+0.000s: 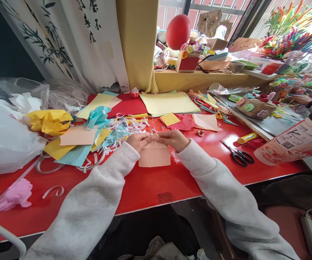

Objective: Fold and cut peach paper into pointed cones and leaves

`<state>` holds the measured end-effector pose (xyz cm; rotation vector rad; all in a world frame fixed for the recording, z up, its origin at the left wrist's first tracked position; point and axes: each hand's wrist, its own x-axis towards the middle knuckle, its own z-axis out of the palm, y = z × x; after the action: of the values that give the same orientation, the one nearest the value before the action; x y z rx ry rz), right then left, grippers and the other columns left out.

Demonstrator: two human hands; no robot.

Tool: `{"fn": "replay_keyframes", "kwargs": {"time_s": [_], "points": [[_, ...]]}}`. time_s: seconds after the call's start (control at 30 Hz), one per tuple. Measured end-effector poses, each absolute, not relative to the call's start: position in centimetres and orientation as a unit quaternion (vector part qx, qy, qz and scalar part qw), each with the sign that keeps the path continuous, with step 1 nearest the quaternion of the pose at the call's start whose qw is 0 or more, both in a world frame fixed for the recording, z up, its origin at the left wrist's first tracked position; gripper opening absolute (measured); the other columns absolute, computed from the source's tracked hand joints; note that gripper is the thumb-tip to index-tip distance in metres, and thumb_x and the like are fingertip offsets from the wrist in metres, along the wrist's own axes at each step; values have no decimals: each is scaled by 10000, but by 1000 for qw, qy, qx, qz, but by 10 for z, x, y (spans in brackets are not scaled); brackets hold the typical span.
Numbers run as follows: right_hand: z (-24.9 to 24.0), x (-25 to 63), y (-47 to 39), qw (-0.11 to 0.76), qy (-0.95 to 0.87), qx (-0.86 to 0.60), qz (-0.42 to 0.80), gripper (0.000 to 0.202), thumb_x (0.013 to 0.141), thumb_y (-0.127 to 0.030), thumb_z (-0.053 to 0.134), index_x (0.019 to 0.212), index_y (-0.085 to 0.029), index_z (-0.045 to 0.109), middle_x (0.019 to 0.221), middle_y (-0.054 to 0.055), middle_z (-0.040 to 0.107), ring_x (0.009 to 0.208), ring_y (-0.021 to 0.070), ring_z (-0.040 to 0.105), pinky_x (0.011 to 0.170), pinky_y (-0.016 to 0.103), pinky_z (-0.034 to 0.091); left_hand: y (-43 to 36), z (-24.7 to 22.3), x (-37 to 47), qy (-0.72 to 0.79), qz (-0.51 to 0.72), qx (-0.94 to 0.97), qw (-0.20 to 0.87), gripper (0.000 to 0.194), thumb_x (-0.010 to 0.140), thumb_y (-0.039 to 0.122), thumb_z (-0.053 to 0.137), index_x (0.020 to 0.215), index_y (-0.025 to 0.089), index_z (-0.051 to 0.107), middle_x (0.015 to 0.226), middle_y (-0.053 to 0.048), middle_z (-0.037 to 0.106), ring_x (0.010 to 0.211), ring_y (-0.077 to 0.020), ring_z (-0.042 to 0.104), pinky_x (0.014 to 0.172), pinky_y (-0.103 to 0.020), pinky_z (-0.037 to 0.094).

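Note:
Both hands meet at the far end of a peach sheet of paper [155, 157] on the red table. My left hand [139, 141] pinches the paper's top left side, and my right hand [175, 139] pinches the top right. Between the fingertips the top comes to a small folded point, and a crease runs across the sheet below it. The lower part lies flat toward me. Just beyond the hands are a yellow paper square [170, 119], red paper pieces [183, 122] and another peach sheet [206, 121]. Curly paper shreds [126, 126] lie left of my left hand.
Black-handled scissors [239, 156] and a yellow glue stick [247, 138] lie to the right, near a large pink cup [293, 141]. A white plastic bag [7, 141] bulges at the left. Yellow sheets [169, 103] are stacked behind. Another person's hand [302, 99] shows at far right.

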<state>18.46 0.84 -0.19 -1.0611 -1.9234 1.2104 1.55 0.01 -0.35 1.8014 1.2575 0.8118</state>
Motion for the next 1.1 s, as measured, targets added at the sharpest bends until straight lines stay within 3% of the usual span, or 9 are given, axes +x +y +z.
{"fn": "replay_keyframes", "kwargs": {"time_s": [0.13,0.3,0.37,0.43,0.57,0.83,1.0,1.1], "points": [[-1,184,6,316,-722,-403,464,540,653,-390,558,1104,-100,491,433,-83,218,430,36,184,410,205,149,2,-3,14,505,317,721,354,404,673,518,463,781,166,630,673,5,572,675,-130,487,593,-217,345],[-1,182,5,301,-724,-400,475,640,661,-376,555,1206,-94,372,447,-92,245,438,33,186,424,203,150,3,-3,13,487,336,722,360,366,678,482,487,792,164,627,748,-17,611,725,-146,515,637,-229,374],[-1,181,5,289,-722,-405,481,561,661,-411,540,1115,-91,467,470,-77,276,452,35,209,430,206,165,3,-4,14,483,349,718,359,344,687,458,490,776,155,624,788,-29,616,747,-151,525,652,-233,385],[-1,181,5,261,-735,-408,474,444,661,-450,516,906,-84,574,497,-58,297,471,37,233,438,209,178,1,-6,15,485,355,712,362,326,693,439,489,775,152,621,795,-34,617,753,-154,533,651,-236,395],[-1,182,7,224,-763,-416,441,379,656,-469,506,596,-96,525,488,-58,246,468,32,216,437,213,160,-1,-6,17,487,356,698,385,330,681,442,503,786,150,615,765,-37,619,732,-154,539,635,-236,406],[0,183,9,206,-741,-406,494,376,613,-477,547,589,-106,488,522,-45,343,490,43,302,460,211,224,5,9,-3,433,255,668,549,381,604,461,572,796,136,620,735,-44,605,683,-142,543,607,-246,439],[-4,183,10,183,-757,-406,477,365,634,-474,532,597,-114,488,514,-49,330,478,39,292,449,208,215,4,6,1,442,312,682,492,341,595,434,588,756,135,612,702,-30,604,637,-123,534,572,-229,430],[-3,183,8,181,-770,-395,467,372,641,-462,532,521,-133,408,489,-62,264,454,29,239,429,208,177,5,-1,7,463,334,698,433,317,613,436,568,708,138,616,675,-27,601,635,-126,528,576,-233,423]]}}
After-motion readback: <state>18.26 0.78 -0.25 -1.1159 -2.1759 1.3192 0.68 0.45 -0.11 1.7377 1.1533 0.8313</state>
